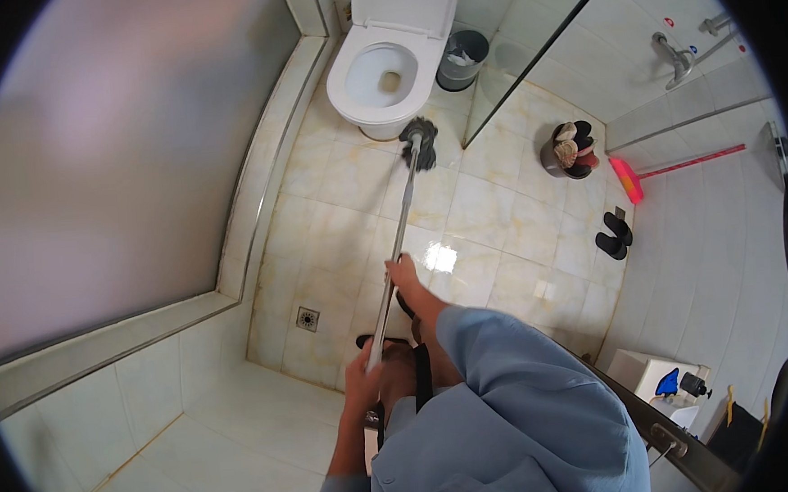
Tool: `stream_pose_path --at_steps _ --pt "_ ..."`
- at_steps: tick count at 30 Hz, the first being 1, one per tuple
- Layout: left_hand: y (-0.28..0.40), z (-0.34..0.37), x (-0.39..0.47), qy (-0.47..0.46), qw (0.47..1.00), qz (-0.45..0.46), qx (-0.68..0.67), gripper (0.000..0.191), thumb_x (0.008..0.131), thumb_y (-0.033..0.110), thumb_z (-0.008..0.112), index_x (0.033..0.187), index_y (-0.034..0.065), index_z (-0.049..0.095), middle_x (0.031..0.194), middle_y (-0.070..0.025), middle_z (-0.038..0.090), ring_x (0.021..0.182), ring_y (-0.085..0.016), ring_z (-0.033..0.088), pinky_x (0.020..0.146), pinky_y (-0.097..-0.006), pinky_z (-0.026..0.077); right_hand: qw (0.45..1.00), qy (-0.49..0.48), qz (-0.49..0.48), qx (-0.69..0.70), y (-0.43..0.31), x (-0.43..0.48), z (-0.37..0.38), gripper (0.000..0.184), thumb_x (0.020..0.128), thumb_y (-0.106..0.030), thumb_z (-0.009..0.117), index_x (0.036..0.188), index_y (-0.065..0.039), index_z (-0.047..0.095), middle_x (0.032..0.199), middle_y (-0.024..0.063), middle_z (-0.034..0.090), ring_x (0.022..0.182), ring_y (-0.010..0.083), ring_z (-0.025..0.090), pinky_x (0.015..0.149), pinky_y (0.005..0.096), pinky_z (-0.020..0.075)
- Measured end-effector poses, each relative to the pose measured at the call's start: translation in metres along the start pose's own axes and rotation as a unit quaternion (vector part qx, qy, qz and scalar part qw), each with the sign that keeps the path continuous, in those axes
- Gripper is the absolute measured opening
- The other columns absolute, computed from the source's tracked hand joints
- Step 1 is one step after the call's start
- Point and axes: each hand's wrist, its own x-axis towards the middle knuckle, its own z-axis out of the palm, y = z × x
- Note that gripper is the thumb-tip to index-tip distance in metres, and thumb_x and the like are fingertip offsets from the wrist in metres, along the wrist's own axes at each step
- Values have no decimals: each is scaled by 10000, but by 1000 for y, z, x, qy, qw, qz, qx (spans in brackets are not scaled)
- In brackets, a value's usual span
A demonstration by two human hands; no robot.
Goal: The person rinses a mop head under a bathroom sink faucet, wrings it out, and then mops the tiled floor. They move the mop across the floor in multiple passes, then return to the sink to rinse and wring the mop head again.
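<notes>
Both my hands grip the long metal handle of a mop [403, 222]. My left hand [361, 376] holds its upper end, close to my body. Farther down the handle, my right hand [404, 272] is wrapped around it. The dark grey mop head [420, 144] rests on the tiled floor [339, 229], just in front of the base of a white toilet [339, 94] and a little to its right. The toilet's lid is raised and its seat is down.
A waste bin [458, 78] stands right of the toilet, beside a glass partition [494, 108]. Farther right are a bucket of shoes [552, 162], a pink broom [628, 181] and black slippers [612, 243]. A floor drain [308, 319] lies at left, near a frosted panel [126, 181].
</notes>
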Motion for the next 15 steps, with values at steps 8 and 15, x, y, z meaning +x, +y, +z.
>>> stream_pose_path --at_steps 8,15 --pt "103 68 120 -129 949 -163 -238 604 879 91 597 1456 128 424 592 3 460 371 -98 374 313 -304 290 920 195 -173 -293 -57 143 -99 240 813 -150 594 881 78 565 661 184 618 566 335 640 515 427 516" --pt "32 74 62 -111 975 -121 -150 587 890 93 574 1455 158 430 565 31 410 382 -76 346 316 -262 274 960 159 -70 -219 -10 46 -81 309 858 -227 567 935 65 507 918 314 619 897 505 601 780 533 497"
